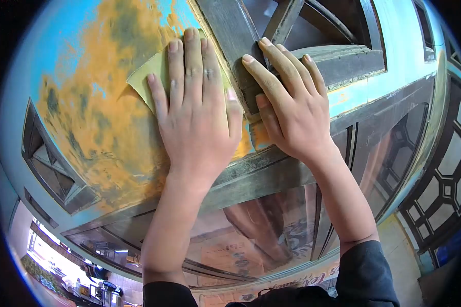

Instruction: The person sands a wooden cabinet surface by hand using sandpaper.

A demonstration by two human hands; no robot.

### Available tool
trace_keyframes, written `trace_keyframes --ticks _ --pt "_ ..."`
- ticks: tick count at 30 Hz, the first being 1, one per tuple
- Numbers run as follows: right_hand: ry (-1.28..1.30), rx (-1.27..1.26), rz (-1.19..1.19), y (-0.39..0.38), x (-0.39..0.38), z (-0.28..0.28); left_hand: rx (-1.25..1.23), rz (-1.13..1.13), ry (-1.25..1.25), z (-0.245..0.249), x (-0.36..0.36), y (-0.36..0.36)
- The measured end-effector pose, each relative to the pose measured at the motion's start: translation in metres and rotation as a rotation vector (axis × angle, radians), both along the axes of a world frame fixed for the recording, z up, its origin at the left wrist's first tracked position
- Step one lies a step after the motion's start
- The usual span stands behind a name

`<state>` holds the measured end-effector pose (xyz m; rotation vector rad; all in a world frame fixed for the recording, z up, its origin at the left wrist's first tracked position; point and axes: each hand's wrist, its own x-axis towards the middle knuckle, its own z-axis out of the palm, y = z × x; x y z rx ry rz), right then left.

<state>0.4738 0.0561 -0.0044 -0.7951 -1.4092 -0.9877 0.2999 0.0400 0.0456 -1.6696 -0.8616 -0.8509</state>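
My left hand (197, 112) holds a yellowish sheet of sandpaper (143, 82) against the wall, its fingers stretched flat over the sheet. Much of the sheet is hidden under the hand. Around it the wall surface (92, 133) is blue paint patched with orange-brown filler and dark smudges. To the right, my right hand (299, 105) rests with fingers spread on the dark wooden frame (235, 46) of an opening. It holds nothing. Greyish dust covers the fingertips of both hands.
Below the hands runs a dark wooden ledge (261, 174) above glass panes (256, 230) that show reflections. A small triangular wood-framed opening (51, 161) is at the left. A dark lattice door (445, 189) stands at the far right.
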Motion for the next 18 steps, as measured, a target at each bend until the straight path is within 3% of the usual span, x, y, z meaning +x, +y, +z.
trace_keyframes --ticks 8,12,16,18 --pt "-0.004 -0.004 -0.013 0.001 0.001 0.0 0.02 0.028 0.007 0.009 0.0 -0.001" --pt "0.005 -0.017 -0.02 -0.002 0.001 -0.001 0.007 0.061 0.056 -0.009 -0.005 -0.003" --pt "0.013 -0.041 -0.035 -0.004 -0.002 -0.002 0.091 0.002 -0.002 0.035 -0.006 0.002" --pt "0.027 -0.039 -0.046 -0.004 -0.002 -0.004 0.101 0.007 -0.004 0.027 -0.007 0.006"
